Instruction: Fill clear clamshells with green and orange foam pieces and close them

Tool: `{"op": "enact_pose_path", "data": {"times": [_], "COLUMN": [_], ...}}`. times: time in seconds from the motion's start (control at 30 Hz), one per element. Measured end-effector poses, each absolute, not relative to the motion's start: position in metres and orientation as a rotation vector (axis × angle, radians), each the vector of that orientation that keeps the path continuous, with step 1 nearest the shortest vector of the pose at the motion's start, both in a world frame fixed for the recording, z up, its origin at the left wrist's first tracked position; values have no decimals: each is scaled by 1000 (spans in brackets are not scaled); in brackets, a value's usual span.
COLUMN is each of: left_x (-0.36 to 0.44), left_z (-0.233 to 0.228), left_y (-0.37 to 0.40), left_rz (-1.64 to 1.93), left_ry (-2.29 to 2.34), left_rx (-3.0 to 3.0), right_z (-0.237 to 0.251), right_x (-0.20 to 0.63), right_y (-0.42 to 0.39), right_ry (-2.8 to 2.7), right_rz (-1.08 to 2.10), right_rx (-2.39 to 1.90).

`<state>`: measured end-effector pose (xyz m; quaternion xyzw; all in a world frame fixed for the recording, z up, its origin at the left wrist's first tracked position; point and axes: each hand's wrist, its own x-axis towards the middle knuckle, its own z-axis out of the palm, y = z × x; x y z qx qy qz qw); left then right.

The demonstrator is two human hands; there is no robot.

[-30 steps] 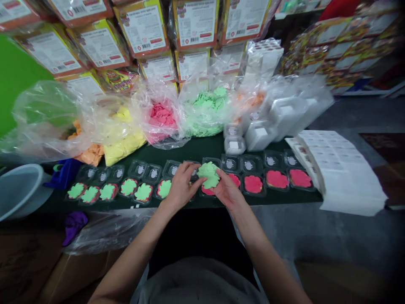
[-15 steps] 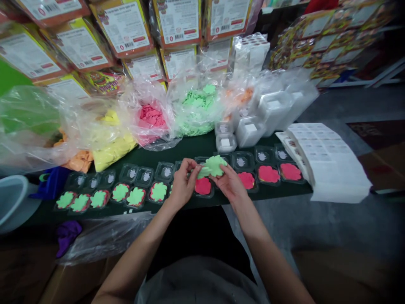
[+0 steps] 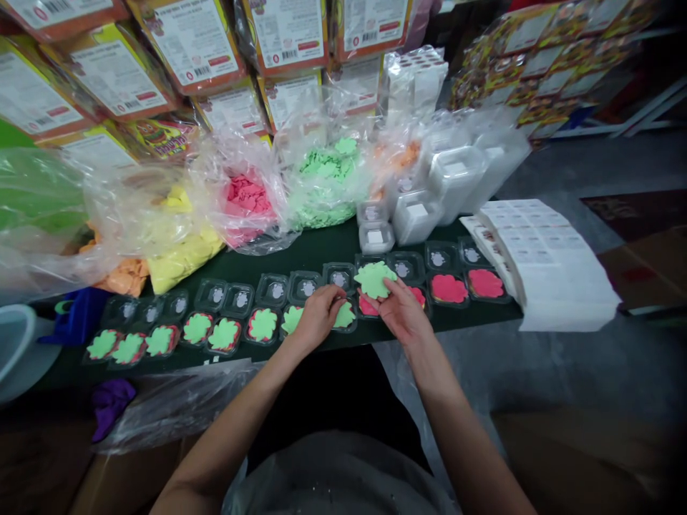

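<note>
Over the row of small clear clamshell boxes, my right hand [image 3: 402,313] grips a light-green flower-shaped sheet [image 3: 374,280] between thumb and fingers; whether it is one layer or a small stack I cannot tell. To its left, my left hand [image 3: 320,315] reaches down with bent fingers pinching the edge of another green flower piece [image 3: 344,315], which lies in an open box. Green flowers top red ones in the boxes on the left, such as this green flower [image 3: 262,325]. On the right, red flower pieces [image 3: 449,288] lie uncovered by green.
Behind the boxes stand plastic bags of green [image 3: 327,179], pink [image 3: 247,197] and yellow pieces [image 3: 182,254]. Stacked clear containers [image 3: 416,214] and printed sheets [image 3: 537,250] are to the right. A blue tape dispenser [image 3: 78,315] and a pale tub [image 3: 21,357] sit at left.
My left hand has lowered a green flower from beside my right hand onto the red one in the box. My right hand keeps its green flower. The view has shifted slightly.
</note>
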<state>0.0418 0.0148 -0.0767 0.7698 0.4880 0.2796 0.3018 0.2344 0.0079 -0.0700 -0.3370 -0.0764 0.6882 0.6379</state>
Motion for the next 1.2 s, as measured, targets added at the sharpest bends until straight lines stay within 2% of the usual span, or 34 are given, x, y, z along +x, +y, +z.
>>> {"op": "enact_pose_path", "data": {"times": [0.2,0.43,0.57,0.73,1.07,1.2], "left_x": [35,35,35,31,28,33], "left_z": [-75,-87,-92,-86,-77,-70], "left_y": [10,-11,-12,-10,-1,-7], "left_rz": [852,669,686,790,552,626], "left_ry": [1307,1361,1373,1338,1259,1277], "left_rx": [2220,2347,2367,2302,2449,2455], "right_z": [-68,-67,-67,-68,-67,-69], "right_x": [237,235,233,233,232,233], "right_y": [9,7,6,3,5,7], "right_ry": [-164,-183,-190,-189,-182,-177], "right_rz": [1578,1580,1598,1598,1601,1599], "right_rx": [-757,-725,-723,-724,-710,-702]}}
